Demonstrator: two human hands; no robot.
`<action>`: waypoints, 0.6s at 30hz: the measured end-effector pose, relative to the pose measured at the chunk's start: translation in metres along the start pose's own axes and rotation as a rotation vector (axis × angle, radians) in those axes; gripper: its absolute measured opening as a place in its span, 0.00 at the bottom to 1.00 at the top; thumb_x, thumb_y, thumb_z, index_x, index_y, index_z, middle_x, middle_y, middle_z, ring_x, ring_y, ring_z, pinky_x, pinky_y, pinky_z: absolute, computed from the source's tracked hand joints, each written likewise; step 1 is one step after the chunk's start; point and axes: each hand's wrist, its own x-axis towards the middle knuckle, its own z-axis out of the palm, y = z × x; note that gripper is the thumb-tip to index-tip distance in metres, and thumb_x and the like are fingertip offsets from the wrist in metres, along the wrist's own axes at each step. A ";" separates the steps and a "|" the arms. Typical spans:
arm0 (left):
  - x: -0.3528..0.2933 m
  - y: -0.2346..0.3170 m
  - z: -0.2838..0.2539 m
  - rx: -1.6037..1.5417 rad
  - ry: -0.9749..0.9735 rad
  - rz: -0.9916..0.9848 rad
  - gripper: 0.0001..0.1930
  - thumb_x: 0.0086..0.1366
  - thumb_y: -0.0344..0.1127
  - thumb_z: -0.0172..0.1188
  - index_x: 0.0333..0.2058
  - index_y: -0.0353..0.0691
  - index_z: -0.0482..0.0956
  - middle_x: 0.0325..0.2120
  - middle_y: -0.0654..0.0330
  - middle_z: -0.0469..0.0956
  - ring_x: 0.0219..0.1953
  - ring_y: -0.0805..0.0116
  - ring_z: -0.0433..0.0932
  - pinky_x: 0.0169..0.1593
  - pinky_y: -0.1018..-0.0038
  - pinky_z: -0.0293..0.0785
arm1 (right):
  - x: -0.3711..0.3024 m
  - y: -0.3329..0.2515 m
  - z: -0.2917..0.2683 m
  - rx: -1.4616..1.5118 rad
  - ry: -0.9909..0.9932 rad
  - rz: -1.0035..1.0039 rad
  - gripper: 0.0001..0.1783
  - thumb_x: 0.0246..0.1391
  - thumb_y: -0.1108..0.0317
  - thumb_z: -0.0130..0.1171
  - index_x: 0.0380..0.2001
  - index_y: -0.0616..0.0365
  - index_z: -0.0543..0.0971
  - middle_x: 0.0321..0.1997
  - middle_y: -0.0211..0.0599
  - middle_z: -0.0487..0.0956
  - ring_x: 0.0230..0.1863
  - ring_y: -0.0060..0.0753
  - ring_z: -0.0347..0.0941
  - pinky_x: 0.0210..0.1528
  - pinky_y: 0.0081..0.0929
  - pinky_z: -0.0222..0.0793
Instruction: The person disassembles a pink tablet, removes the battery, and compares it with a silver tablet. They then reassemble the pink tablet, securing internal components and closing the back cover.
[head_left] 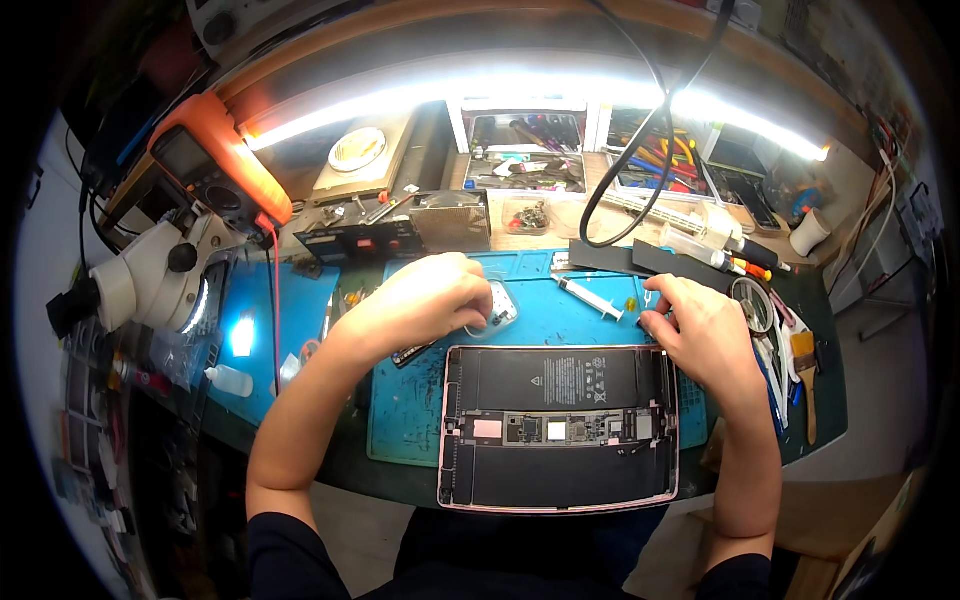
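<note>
- Opened tablet, nearest; likely small-parts step.
- From it: left hand, 11 o'clock, at dish; right hand, 2 o'clock; both curled, contents unclear.
- Next: probably precise pinch.

- My left fingers curl at a small clear dish.
- My right fingers bend near the far right corner of the opened tablet.
- A syringe lies beyond it on the blue mat.

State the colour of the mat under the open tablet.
Blue mat, best seen in the head view.
</note>
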 end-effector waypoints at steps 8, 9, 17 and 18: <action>-0.004 -0.008 0.002 -0.003 0.173 0.019 0.07 0.60 0.31 0.72 0.36 0.40 0.84 0.34 0.57 0.80 0.44 0.54 0.79 0.50 0.61 0.77 | -0.001 0.001 -0.001 0.033 0.008 -0.006 0.14 0.59 0.63 0.69 0.45 0.55 0.81 0.38 0.38 0.86 0.40 0.43 0.85 0.41 0.40 0.78; -0.005 -0.007 0.001 -0.006 0.170 0.010 0.07 0.60 0.31 0.72 0.36 0.40 0.84 0.34 0.58 0.80 0.44 0.54 0.79 0.50 0.61 0.76 | -0.001 0.001 -0.001 0.033 0.011 -0.007 0.14 0.59 0.62 0.69 0.45 0.54 0.81 0.38 0.38 0.86 0.40 0.43 0.85 0.41 0.40 0.78; 0.003 0.001 -0.002 -0.021 0.035 -0.003 0.07 0.59 0.31 0.72 0.35 0.41 0.83 0.35 0.58 0.79 0.46 0.55 0.79 0.53 0.61 0.76 | -0.001 0.004 0.002 0.039 0.031 -0.029 0.13 0.60 0.61 0.68 0.45 0.55 0.81 0.39 0.39 0.87 0.41 0.44 0.85 0.41 0.40 0.79; 0.004 0.002 -0.003 -0.023 0.014 -0.014 0.07 0.59 0.31 0.72 0.35 0.41 0.84 0.35 0.58 0.79 0.46 0.55 0.79 0.53 0.61 0.76 | -0.001 0.005 0.002 0.036 0.041 -0.038 0.13 0.60 0.61 0.68 0.45 0.55 0.81 0.39 0.39 0.87 0.41 0.44 0.85 0.41 0.40 0.79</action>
